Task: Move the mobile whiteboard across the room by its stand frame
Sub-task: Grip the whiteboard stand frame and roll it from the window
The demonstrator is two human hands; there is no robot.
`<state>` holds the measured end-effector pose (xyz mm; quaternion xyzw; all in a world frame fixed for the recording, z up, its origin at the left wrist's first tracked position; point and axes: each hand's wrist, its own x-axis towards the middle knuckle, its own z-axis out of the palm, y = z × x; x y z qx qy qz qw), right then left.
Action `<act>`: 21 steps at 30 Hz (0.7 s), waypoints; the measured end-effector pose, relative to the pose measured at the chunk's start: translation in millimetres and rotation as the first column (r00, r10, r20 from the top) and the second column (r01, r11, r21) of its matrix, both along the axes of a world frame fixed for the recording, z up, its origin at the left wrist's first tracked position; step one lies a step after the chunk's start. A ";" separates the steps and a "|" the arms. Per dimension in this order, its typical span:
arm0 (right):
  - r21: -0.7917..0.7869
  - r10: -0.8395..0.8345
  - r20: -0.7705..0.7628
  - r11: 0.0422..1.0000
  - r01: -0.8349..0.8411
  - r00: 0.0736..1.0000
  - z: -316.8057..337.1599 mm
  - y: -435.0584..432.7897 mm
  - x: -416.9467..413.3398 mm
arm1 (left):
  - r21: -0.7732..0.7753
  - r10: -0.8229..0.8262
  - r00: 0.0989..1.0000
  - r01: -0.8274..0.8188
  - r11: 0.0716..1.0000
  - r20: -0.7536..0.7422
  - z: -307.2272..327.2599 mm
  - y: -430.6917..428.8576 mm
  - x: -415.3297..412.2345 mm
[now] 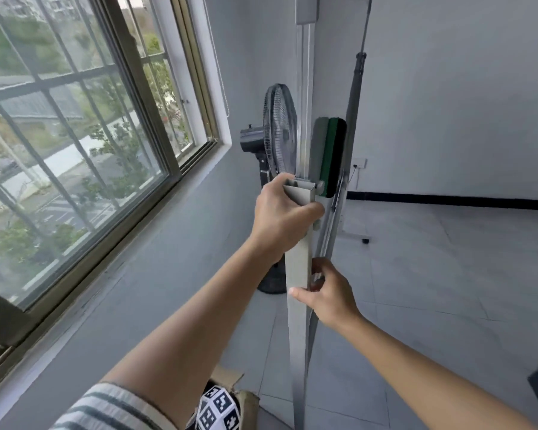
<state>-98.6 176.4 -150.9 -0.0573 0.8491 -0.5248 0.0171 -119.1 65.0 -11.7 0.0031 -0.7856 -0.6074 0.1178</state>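
The mobile whiteboard stands edge-on in front of me, so I see only its thin side and the grey upright post of its stand frame point(297, 336). My left hand point(281, 217) is wrapped around the top end of that post. Lower down, my right hand point(326, 290) grips the same post from the right side, thumb across its front. A green and black eraser point(331, 156) clings to the board just above my left hand. The far leg of the stand, with a caster point(366, 241), rests on the tiled floor beyond.
A black pedestal fan point(277, 135) stands right behind the post, close to the wall. A large window point(75, 135) fills the left wall. A cardboard box with printed marker cubes point(221, 408) sits by my feet. Tiled floor point(448, 290) stretches to the right.
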 end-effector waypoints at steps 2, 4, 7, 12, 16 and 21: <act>-0.007 0.005 0.008 1.000 -0.005 1.000 -1.7 18.4 -10.7 | -0.005 -0.002 1.000 0.002 1.000 -0.011 0.0 17.8 -11.0; -0.003 0.015 0.003 1.000 -0.015 1.000 -1.4 36.9 -21.7 | -0.022 -0.002 1.000 0.001 1.000 -0.028 1.1 35.5 -21.8; -0.010 0.016 -0.007 1.000 -0.016 1.000 0.1 64.1 -38.8 | -0.037 -0.002 1.000 0.001 0.999 -0.031 1.6 62.9 -40.4; 0.001 -0.005 0.006 1.000 0.005 1.000 2.7 105.3 -73.0 | -0.047 -0.022 1.000 0.021 0.999 -0.020 2.7 104.7 -75.2; 0.014 -0.025 0.022 1.000 0.025 0.999 1.3 129.9 -100.8 | -0.066 -0.011 1.000 0.010 0.998 -0.024 2.7 130.6 -104.7; 0.023 -0.051 0.032 0.998 0.050 0.998 2.5 145.1 -128.8 | -0.074 -0.032 0.999 0.030 0.997 -0.025 4.7 147.8 -133.9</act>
